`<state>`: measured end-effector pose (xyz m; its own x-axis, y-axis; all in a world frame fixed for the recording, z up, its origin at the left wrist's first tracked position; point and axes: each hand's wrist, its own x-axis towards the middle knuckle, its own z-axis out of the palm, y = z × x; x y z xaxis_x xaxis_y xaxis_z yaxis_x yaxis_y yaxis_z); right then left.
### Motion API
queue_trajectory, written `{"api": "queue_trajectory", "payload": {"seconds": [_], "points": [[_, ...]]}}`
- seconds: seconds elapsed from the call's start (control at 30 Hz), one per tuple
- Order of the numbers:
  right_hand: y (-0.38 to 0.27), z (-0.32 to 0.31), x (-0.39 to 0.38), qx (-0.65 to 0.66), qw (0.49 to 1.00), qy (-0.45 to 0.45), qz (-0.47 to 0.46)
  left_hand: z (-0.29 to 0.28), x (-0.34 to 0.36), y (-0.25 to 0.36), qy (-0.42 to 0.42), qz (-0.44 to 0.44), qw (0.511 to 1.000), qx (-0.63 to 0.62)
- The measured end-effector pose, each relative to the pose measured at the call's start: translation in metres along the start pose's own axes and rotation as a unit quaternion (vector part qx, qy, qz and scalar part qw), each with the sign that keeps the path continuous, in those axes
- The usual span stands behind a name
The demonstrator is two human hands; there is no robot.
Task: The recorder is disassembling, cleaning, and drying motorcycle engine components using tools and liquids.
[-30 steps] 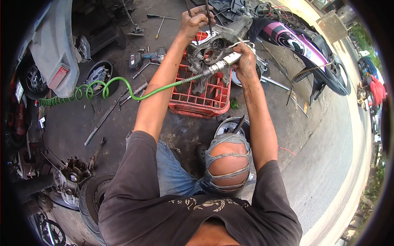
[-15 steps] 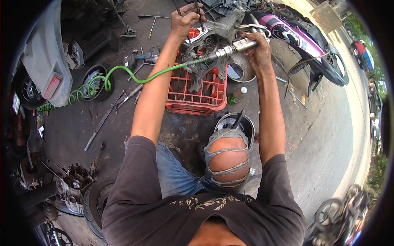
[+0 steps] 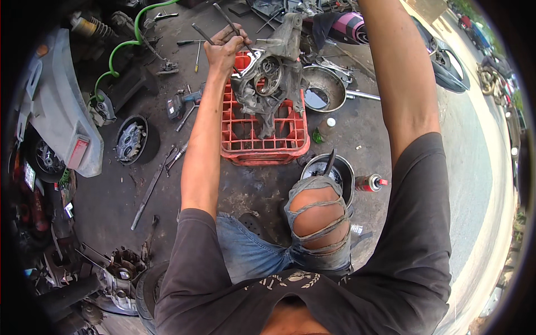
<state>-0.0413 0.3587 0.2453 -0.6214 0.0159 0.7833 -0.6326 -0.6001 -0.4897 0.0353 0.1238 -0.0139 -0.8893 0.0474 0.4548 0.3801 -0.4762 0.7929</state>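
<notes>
My left hand (image 3: 226, 47) is closed around a pair of thin dark rods (image 3: 230, 21), which slant down toward the edge of the engine casing (image 3: 269, 84). That grey, greasy casing has a round opening and rests on an upturned red plastic crate (image 3: 265, 159). My right arm (image 3: 403, 72) reaches up past the top edge of the view, so its hand and whatever it holds are hidden. A coiled green air hose (image 3: 135, 42) runs across the upper left and leaves at the top.
Right of the crate are a metal pan (image 3: 339, 92), a small bottle (image 3: 325, 129), a bowl (image 3: 349, 173) by my knee and a spray can (image 3: 369, 182). On the left lie a cordless tool (image 3: 177, 108), a long bar (image 3: 146, 198) and a black tub (image 3: 151, 145) with a metal part.
My right hand has gone up out of view with the silver air tool. The green hose has swung from across the crate to the upper left. My left hand still grips the rods.
</notes>
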Motion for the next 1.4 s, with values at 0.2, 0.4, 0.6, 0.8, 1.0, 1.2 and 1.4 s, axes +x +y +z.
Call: {"api": "queue_trajectory", "payload": {"seconds": [0.2, 0.4, 0.6, 0.8, 1.0, 1.2, 1.4], "points": [[0.039, -0.093, -0.037, -0.295, 0.906, 0.296, -0.071, -0.038, -0.007, 0.008, 0.049, -0.016, 0.998, 0.039], [0.126, -0.183, -0.187, -0.154, 0.872, 0.457, 0.084, -0.040, -0.007, 0.003, 0.071, -0.034, 0.997, -0.003], [0.129, -0.210, -0.332, -0.031, 0.743, 0.597, 0.301, -0.032, -0.005, 0.009, 0.045, -0.035, 0.998, -0.029], [0.145, -0.196, -0.329, -0.236, 0.684, 0.606, 0.331, -0.042, -0.004, 0.005, 0.029, -0.037, 0.998, -0.035], [0.153, -0.200, -0.359, -0.114, 0.673, 0.586, 0.435, -0.037, -0.004, 0.006, 0.034, -0.046, 0.998, -0.024], [0.152, -0.198, -0.371, -0.142, 0.691, 0.390, 0.592, -0.040, 0.000, 0.007, 0.037, -0.040, 0.998, -0.018], [0.163, -0.248, -0.365, -0.686, 0.470, 0.232, 0.505, -0.033, 0.005, -0.002, 0.020, -0.055, 0.997, -0.044]]}}
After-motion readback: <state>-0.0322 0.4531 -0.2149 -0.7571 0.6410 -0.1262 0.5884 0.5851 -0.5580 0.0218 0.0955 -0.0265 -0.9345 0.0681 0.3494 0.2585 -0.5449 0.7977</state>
